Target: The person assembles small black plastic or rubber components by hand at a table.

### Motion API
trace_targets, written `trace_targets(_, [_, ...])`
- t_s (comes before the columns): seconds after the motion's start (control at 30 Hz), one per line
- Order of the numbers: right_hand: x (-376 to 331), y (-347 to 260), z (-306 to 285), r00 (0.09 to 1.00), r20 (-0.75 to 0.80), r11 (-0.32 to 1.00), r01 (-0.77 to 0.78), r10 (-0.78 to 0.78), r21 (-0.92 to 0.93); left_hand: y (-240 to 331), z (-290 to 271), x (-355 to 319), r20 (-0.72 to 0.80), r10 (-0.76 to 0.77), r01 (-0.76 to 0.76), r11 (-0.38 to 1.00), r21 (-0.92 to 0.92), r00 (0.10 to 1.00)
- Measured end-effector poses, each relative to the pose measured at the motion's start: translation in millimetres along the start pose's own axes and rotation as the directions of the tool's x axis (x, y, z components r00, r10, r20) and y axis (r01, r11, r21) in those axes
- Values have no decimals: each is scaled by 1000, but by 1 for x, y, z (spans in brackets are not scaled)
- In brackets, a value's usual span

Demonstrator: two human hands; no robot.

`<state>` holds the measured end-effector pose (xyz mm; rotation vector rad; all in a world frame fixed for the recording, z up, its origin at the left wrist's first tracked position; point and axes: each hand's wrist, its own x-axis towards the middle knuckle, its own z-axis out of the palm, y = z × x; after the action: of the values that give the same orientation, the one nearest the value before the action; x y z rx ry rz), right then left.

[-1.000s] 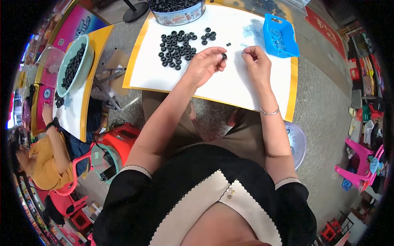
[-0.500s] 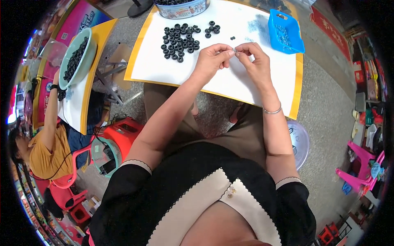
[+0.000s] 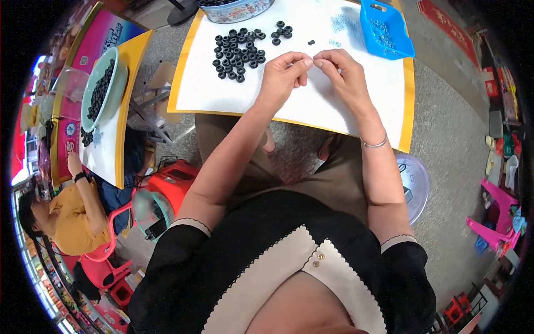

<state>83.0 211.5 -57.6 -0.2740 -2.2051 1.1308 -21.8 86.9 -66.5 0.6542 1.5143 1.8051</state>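
Over the near part of a white table (image 3: 222,97) with yellow edges, my two hands face each other, fingertips slightly apart. My left hand (image 3: 286,75) is closed in a pinch of thumb and forefinger. Thumb and forefinger of my right hand (image 3: 346,75) are pinched too. Whatever either one holds is too small to make out. Left of them lies a cluster of small black rings (image 3: 239,58), with a few more rings (image 3: 281,34) beyond. One tiny dark piece (image 3: 311,42) rests just past my fingertips. Tiny pale-blue, clear-looking pieces (image 3: 342,23) lie scattered farther off.
A blue basket (image 3: 365,28) with small clear pieces stands at the far right. A printed tub (image 3: 236,13) of black pieces is at the far edge. On the left, a person in yellow (image 3: 78,214) sits by another table with a pale green bowl (image 3: 115,83). Red stools (image 3: 177,177) stand below.
My hands have drawn slightly apart, their fingertips no longer meeting. The seated person's arm has come down from beside the green bowl. The whole view has shifted a little.
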Motion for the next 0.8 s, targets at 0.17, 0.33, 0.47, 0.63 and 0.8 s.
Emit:
trace_targets(0.17, [0,0,-2,999,39,997,4,-1,-76,-1,0,-1,-3,1,0,1000,19,1000])
trace_targets(0.33, [0,2,0,999,43,994,29,-25,-104,-5,0,0,-14,1,-1,999,34,1000])
trace_targets(0.47, [-1,3,-1,1000,13,999,4,-3,-51,-7,0,1,-33,7,-8,999,-36,999])
trace_targets(0.63, [3,24,-8,977,-95,881,128,-191,-455,-5,2,0,-30,15,-16,1000,-13,999])
trace_targets(0.8, [-1,25,-9,991,-82,821,42,-108,-570,-3,1,-1,-12,29,-28,999,44,1000])
